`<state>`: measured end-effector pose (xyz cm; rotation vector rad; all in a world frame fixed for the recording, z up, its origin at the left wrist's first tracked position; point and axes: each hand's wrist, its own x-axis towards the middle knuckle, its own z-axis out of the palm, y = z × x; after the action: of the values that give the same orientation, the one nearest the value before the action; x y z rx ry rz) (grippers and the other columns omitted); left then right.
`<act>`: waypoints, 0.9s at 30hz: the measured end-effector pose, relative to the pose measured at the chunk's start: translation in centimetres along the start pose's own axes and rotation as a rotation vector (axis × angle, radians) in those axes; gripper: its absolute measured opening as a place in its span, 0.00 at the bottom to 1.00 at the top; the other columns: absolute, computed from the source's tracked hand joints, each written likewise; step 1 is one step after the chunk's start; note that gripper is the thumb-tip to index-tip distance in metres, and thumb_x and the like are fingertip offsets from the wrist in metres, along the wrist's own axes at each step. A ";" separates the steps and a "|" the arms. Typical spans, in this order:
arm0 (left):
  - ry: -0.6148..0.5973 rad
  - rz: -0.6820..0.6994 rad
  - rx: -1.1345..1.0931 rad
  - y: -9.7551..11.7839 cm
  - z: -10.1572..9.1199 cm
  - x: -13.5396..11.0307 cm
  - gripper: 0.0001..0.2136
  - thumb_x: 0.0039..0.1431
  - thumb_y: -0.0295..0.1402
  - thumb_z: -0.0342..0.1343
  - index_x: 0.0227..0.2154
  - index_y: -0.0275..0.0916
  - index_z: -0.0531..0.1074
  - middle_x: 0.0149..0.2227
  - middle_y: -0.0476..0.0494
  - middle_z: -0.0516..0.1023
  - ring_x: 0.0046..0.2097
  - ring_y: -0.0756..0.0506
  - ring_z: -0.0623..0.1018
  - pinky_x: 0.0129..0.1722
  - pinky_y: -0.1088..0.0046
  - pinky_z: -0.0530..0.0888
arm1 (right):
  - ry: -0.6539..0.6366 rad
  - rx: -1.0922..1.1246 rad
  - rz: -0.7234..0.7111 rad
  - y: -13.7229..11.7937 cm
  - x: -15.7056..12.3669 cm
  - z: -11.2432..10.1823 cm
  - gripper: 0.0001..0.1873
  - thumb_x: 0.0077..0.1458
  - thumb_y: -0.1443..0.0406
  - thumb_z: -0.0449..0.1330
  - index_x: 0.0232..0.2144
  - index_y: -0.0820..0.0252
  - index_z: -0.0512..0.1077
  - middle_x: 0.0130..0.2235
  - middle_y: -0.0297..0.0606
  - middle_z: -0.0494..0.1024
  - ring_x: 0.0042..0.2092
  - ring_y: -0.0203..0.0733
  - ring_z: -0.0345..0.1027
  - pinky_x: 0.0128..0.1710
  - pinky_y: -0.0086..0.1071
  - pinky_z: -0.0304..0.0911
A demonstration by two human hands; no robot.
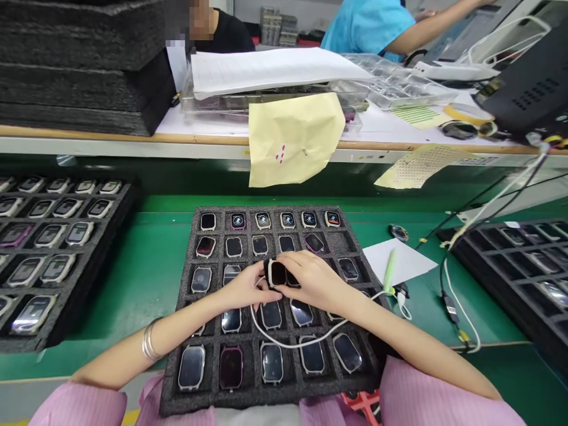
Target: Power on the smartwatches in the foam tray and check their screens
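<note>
On green bench mat [146, 266], left hand [242, 287] and right hand [310, 278] both pinch one watch body [277, 273] above foam tray [177, 331], white cable [288, 343] draped across.

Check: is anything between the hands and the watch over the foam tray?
Nothing visible. The left hand and right hand both hold the watch; a white cable loops below it.

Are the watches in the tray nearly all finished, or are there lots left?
Not nearly. Five top-row watches show lit screens, so those look done. The left hand and right hand hold one watch over the foam tray, a white cable leading to it. The other watches are dark, so most seems left.
</note>
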<state>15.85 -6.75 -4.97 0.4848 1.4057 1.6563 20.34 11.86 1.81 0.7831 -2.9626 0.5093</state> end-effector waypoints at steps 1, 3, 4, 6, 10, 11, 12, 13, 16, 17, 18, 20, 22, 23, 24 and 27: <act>0.001 0.000 -0.002 0.0 0.0 0.0 0.26 0.44 0.35 0.68 0.45 0.34 0.65 0.31 0.49 0.73 0.20 0.55 0.69 0.14 0.81 0.67 | 0.003 -0.024 -0.016 -0.1 0.4 0.4 0.17 0.53 0.66 0.65 0.45 0.66 0.70 0.42 0.49 0.78 0.43 0.55 0.74 0.43 0.47 0.69; 0.008 -0.001 -0.008 0.1 0.0 0.0 0.25 0.46 0.38 0.67 0.44 0.35 0.64 0.25 0.53 0.72 0.18 0.54 0.69 0.14 0.80 0.67 | 0.003 -0.052 -0.055 0.1 0.8 0.8 0.21 0.52 0.66 0.66 0.47 0.68 0.69 0.43 0.51 0.78 0.43 0.56 0.74 0.42 0.48 0.69; 0.014 -0.003 -0.011 0.1 0.0 0.0 0.23 0.48 0.40 0.66 0.43 0.35 0.64 0.22 0.55 0.71 0.17 0.54 0.69 0.13 0.81 0.67 | 0.002 -0.060 -0.074 0.3 0.8 1.0 0.22 0.52 0.66 0.67 0.48 0.69 0.68 0.43 0.52 0.78 0.43 0.56 0.74 0.42 0.48 0.70; 0.029 -0.008 -0.019 0.3 0.1 0.0 0.20 0.53 0.45 0.61 0.39 0.35 0.64 0.17 0.57 0.69 0.14 0.54 0.67 0.12 0.81 0.64 | 0.009 -0.070 -0.095 0.6 0.8 1.2 0.23 0.52 0.66 0.67 0.48 0.71 0.68 0.43 0.52 0.78 0.43 0.57 0.74 0.42 0.48 0.70; 0.046 -0.013 -0.038 0.7 0.1 0.0 0.19 0.55 0.49 0.57 0.33 0.35 0.65 0.13 0.57 0.67 0.11 0.55 0.62 0.10 0.83 0.58 | 0.095 0.011 -0.105 1.1 0.5 2.6 0.20 0.53 0.66 0.64 0.47 0.66 0.68 0.41 0.49 0.78 0.42 0.56 0.73 0.42 0.48 0.70; 0.047 -0.014 -0.042 0.8 0.1 -0.1 0.19 0.55 0.49 0.58 0.33 0.35 0.65 0.13 0.57 0.67 0.11 0.56 0.61 0.10 0.83 0.58 | 0.134 0.050 -0.106 1.2 0.4 3.1 0.19 0.53 0.67 0.63 0.47 0.65 0.68 0.40 0.48 0.78 0.41 0.55 0.74 0.41 0.47 0.70; 0.047 -0.016 -0.044 0.8 0.1 -0.2 0.19 0.55 0.49 0.58 0.33 0.35 0.66 0.13 0.57 0.67 0.10 0.56 0.60 0.10 0.83 0.57 | 0.172 0.086 -0.105 1.3 0.3 3.5 0.19 0.52 0.67 0.62 0.47 0.65 0.68 0.39 0.47 0.78 0.40 0.54 0.74 0.40 0.46 0.70; 0.045 -0.019 -0.046 0.8 0.1 -0.2 0.19 0.55 0.49 0.58 0.33 0.35 0.66 0.12 0.57 0.67 0.10 0.56 0.60 0.10 0.83 0.57 | 0.203 0.116 -0.102 1.4 0.2 3.9 0.19 0.52 0.67 0.61 0.47 0.64 0.68 0.38 0.47 0.78 0.39 0.52 0.74 0.39 0.45 0.70; 0.042 -0.023 -0.048 0.9 0.0 -0.3 0.20 0.54 0.48 0.59 0.34 0.35 0.66 0.12 0.58 0.66 0.10 0.56 0.59 0.10 0.83 0.57 | 0.235 0.160 -0.099 1.7 0.1 4.5 0.18 0.52 0.66 0.60 0.46 0.64 0.67 0.36 0.45 0.77 0.37 0.50 0.73 0.38 0.43 0.70; 0.041 -0.024 -0.047 0.9 0.0 -0.3 0.19 0.54 0.48 0.59 0.34 0.35 0.66 0.12 0.58 0.65 0.10 0.56 0.59 0.09 0.83 0.56 | 0.238 0.170 -0.099 1.7 0.1 4.6 0.18 0.52 0.65 0.60 0.46 0.64 0.67 0.36 0.45 0.77 0.37 0.50 0.73 0.38 0.43 0.69; 0.041 -0.024 -0.046 0.9 0.0 -0.3 0.19 0.54 0.48 0.59 0.34 0.35 0.66 0.12 0.58 0.65 0.10 0.56 0.59 0.09 0.83 0.56 | 0.239 0.182 -0.100 1.7 0.1 4.5 0.18 0.52 0.65 0.61 0.46 0.64 0.67 0.36 0.44 0.77 0.37 0.50 0.73 0.38 0.42 0.69; 0.039 -0.023 -0.040 0.8 0.0 -0.3 0.19 0.55 0.48 0.59 0.34 0.35 0.66 0.12 0.58 0.65 0.10 0.56 0.59 0.09 0.84 0.56 | 0.235 0.204 -0.100 1.7 0.1 4.4 0.19 0.52 0.65 0.62 0.46 0.64 0.66 0.36 0.44 0.77 0.36 0.49 0.73 0.38 0.41 0.69; 0.036 -0.022 -0.033 0.8 0.0 -0.3 0.18 0.55 0.47 0.59 0.33 0.35 0.66 0.12 0.58 0.65 0.10 0.56 0.59 0.09 0.84 0.56 | 0.229 0.220 -0.097 1.6 0.1 4.3 0.19 0.51 0.65 0.62 0.46 0.63 0.66 0.36 0.43 0.77 0.36 0.48 0.73 0.38 0.41 0.69; 0.036 -0.022 -0.030 0.8 0.0 -0.3 0.18 0.55 0.48 0.58 0.33 0.35 0.66 0.12 0.58 0.65 0.10 0.56 0.59 0.09 0.84 0.56 | 0.225 0.225 -0.093 1.6 0.1 4.2 0.20 0.51 0.65 0.63 0.46 0.63 0.66 0.36 0.43 0.77 0.36 0.48 0.73 0.38 0.41 0.69; 0.035 -0.022 -0.026 0.8 0.0 -0.4 0.19 0.55 0.48 0.58 0.33 0.35 0.66 0.12 0.58 0.65 0.10 0.56 0.59 0.09 0.84 0.56 | 0.220 0.235 -0.086 1.5 0.1 4.2 0.19 0.50 0.65 0.63 0.46 0.63 0.66 0.35 0.43 0.77 0.36 0.48 0.73 0.38 0.41 0.69; 0.029 -0.022 -0.018 0.8 0.0 -0.4 0.19 0.55 0.48 0.58 0.34 0.35 0.66 0.12 0.58 0.65 0.10 0.56 0.59 0.09 0.84 0.56 | 0.199 0.273 -0.059 1.5 0.1 4.2 0.18 0.51 0.65 0.63 0.45 0.63 0.67 0.35 0.43 0.77 0.36 0.49 0.72 0.38 0.42 0.68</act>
<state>15.76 -7.08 -4.14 0.4349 1.4109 1.6626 19.74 11.74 -2.64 0.7844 -2.7126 0.9421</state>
